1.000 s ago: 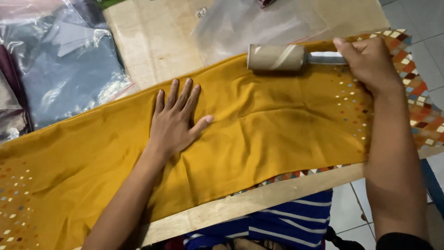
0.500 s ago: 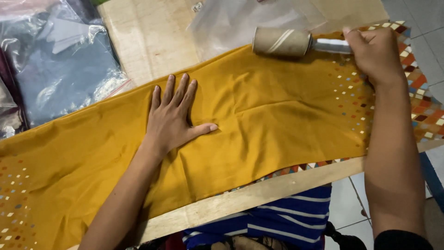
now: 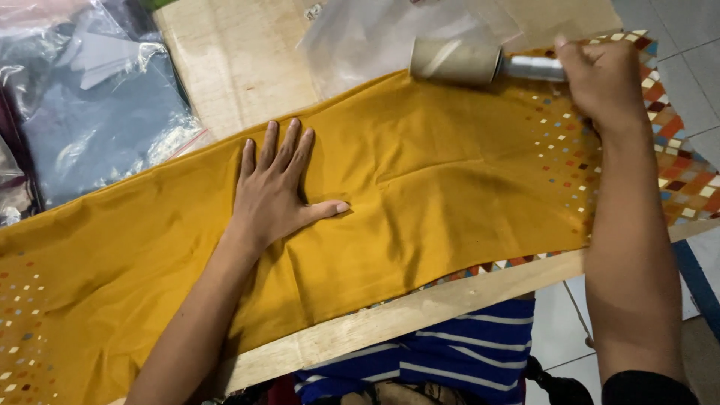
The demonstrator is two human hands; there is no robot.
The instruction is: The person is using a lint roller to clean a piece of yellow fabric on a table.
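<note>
A long mustard-yellow cloth with small coloured squares at both ends lies across a wooden table. My left hand rests flat on its middle, fingers spread. My right hand grips the silver handle of a lint roller, whose pale roll sits at the cloth's far edge, right of centre.
Clear plastic bags lie on the table beyond the cloth. Bagged folded garments are stacked at the far left. The table's front edge runs near my striped shirt. Tiled floor shows at the right.
The lint roller has moved away from me, from on the cloth to its far edge. My left hand stayed flat on the cloth, thumb swinging out.
</note>
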